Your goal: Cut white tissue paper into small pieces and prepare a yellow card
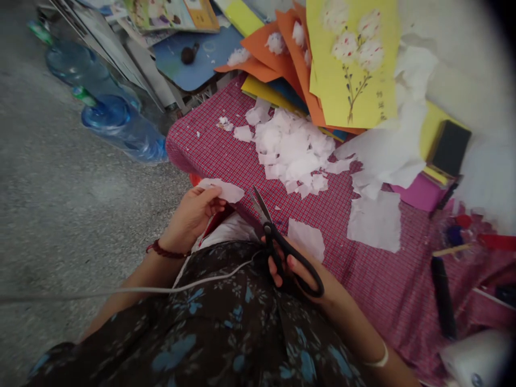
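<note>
Between the thumb and fingers of my left hand (pixel 196 211) is a small piece of white paper (pixel 229 190), its free end pointing right. My right hand (pixel 288 266) has its fingers in the black handles of a pair of scissors (pixel 261 207). The blades are slightly apart, tips up, just right of the paper and not touching it. Beyond them a heap of white paper scraps (pixel 296 148) lies on the red checked cloth (pixel 217 145). A torn white sheet (pixel 306 236) rests beside my right wrist, with a squarer white sheet (pixel 374 221) farther right.
Yellow cards (pixel 352 64) with a flower picture and orange folded paper (pixel 264 51) lie at the back. Large blue water bottles (pixel 116 123) stand on the floor at left. A blue stool (pixel 197 54) adjoins the table. At right are a black block (pixel 450 148) and a black marker (pixel 443 298).
</note>
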Demonstrator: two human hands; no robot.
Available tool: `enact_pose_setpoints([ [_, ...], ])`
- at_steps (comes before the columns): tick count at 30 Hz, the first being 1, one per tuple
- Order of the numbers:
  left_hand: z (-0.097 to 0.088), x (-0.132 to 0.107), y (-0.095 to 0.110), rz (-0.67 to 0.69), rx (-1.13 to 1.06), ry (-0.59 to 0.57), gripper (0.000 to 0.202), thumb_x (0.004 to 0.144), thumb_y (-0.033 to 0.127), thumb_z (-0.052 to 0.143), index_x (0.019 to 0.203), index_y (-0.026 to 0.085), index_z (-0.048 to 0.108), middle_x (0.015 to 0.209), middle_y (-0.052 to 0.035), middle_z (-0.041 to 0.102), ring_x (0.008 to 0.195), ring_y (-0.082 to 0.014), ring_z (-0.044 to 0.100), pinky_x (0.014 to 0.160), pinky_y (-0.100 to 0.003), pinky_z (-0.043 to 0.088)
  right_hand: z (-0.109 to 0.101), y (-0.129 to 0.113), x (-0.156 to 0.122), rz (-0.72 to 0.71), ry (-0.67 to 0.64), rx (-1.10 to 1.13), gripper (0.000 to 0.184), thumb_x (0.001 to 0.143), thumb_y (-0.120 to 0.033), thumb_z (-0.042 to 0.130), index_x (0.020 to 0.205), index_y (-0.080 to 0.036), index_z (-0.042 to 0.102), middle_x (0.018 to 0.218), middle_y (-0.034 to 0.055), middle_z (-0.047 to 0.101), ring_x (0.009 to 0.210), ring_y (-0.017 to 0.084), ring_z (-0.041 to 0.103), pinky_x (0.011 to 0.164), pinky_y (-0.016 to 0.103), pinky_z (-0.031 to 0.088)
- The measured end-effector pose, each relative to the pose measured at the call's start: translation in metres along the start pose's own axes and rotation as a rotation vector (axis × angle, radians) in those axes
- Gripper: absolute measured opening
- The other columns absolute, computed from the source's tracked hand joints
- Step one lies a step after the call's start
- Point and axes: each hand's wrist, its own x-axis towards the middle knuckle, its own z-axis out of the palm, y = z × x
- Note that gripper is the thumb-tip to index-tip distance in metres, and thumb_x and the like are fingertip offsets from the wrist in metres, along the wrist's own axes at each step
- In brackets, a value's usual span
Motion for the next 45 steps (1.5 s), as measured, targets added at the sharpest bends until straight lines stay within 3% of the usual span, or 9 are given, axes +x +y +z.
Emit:
enact_pose_setpoints([
  [3, 0.021, 0.001, 0.013, 0.131, -0.029, -0.040, 0.009, 0.073, 0.014, 0.075, 0.080, 0.018, 0.073, 0.083, -0.0019, 0.074, 0.073, -0.0126, 0.067, 0.062, -0.021, 0.053, 0.000, -0.003, -0.007, -0.057, -0.048, -0.064, 0.063, 0.092, -0.062, 0.056, 0.142, -0.024, 0.048, 0.097, 0.0050, 0.061, 0.079, 0.017, 0.059, 0.070, 0.031, 0.046],
  [7, 0.060, -0.002, 0.025, 0.260, -0.095, -0.121, 0.008, 0.070, 0.013, 0.077, 0.073, 0.018, 0.072, 0.081, 0.0016, 0.073, 0.076, -0.0111, 0.066, 0.069, -0.023, 0.054, 0.002, 0.006, -0.003, -0.149, -0.087, -0.034, 0.067, 0.091, -0.065, 0.054, 0.144, -0.023, 0.046, 0.104, 0.0077, 0.063, 0.092, 0.021, 0.061, 0.082, 0.035, 0.047],
  [14, 0.104, -0.005, 0.014, 0.282, -0.136, -0.218, 0.017, 0.067, 0.016, 0.082, 0.078, 0.019, 0.071, 0.084, 0.0033, 0.072, 0.083, -0.0109, 0.067, 0.078, -0.024, 0.053, 0.014, -0.006, 0.021, -0.290, 0.044, 0.185, 0.053, 0.087, -0.062, 0.064, 0.123, -0.023, 0.055, 0.095, 0.0042, 0.064, 0.082, 0.017, 0.063, 0.076, 0.032, 0.049],
  [18, 0.113, -0.005, 0.008, 0.257, -0.129, -0.236, 0.018, 0.068, 0.021, 0.083, 0.077, 0.019, 0.068, 0.080, 0.0037, 0.070, 0.076, -0.0100, 0.066, 0.074, -0.024, 0.053, 0.020, -0.020, 0.029, -0.326, 0.169, 0.196, 0.052, 0.083, -0.063, 0.068, 0.113, -0.023, 0.056, 0.084, 0.0012, 0.061, 0.069, 0.014, 0.058, 0.063, 0.028, 0.048],
  [24, 0.123, 0.000, 0.005, 0.255, -0.140, -0.228, 0.020, 0.066, 0.022, 0.083, 0.073, 0.018, 0.065, 0.073, 0.0050, 0.067, 0.066, -0.0089, 0.063, 0.065, -0.023, 0.051, 0.020, -0.021, 0.036, -0.376, 0.265, 0.210, 0.058, 0.082, -0.061, 0.070, 0.122, -0.022, 0.056, 0.080, 0.0001, 0.060, 0.061, 0.012, 0.054, 0.053, 0.023, 0.045],
  [36, 0.145, 0.005, 0.001, 0.222, -0.158, -0.228, 0.023, 0.063, 0.019, 0.083, 0.075, 0.018, 0.064, 0.077, 0.0037, 0.068, 0.070, -0.0103, 0.064, 0.067, -0.023, 0.052, 0.013, -0.028, 0.038, -0.437, 0.416, 0.197, 0.051, 0.080, -0.056, 0.074, 0.112, -0.019, 0.060, 0.068, -0.0037, 0.060, 0.044, 0.005, 0.048, 0.041, 0.017, 0.040],
  [41, 0.138, 0.016, 0.014, 0.033, -0.151, -0.449, 0.027, 0.068, 0.037, 0.076, 0.081, 0.016, 0.064, 0.080, -0.0033, 0.072, 0.076, -0.0190, 0.069, 0.071, -0.032, 0.056, 0.004, -0.026, 0.038, -0.414, 0.455, 0.186, 0.047, 0.082, -0.050, 0.074, 0.115, -0.020, 0.060, 0.066, -0.0050, 0.059, 0.040, 0.005, 0.046, 0.036, 0.016, 0.039],
  [43, 0.135, 0.025, 0.020, -0.017, -0.103, -0.468, 0.030, 0.068, 0.043, 0.074, 0.077, 0.017, 0.061, 0.075, -0.0030, 0.071, 0.072, -0.0205, 0.070, 0.067, -0.033, 0.056, 0.001, -0.025, 0.038, -0.408, 0.474, 0.186, 0.045, 0.081, -0.050, 0.074, 0.111, -0.020, 0.061, 0.066, -0.0051, 0.060, 0.040, 0.005, 0.046, 0.036, 0.016, 0.039],
  [45, 0.134, 0.035, 0.025, -0.006, -0.023, -0.427, 0.030, 0.065, 0.037, 0.078, 0.073, 0.017, 0.058, 0.067, 0.0003, 0.068, 0.062, -0.0172, 0.067, 0.059, -0.029, 0.054, -0.001, -0.026, 0.038, -0.401, 0.483, 0.199, 0.045, 0.080, -0.051, 0.076, 0.108, -0.019, 0.061, 0.064, -0.0056, 0.059, 0.040, 0.005, 0.045, 0.036, 0.016, 0.038],
])
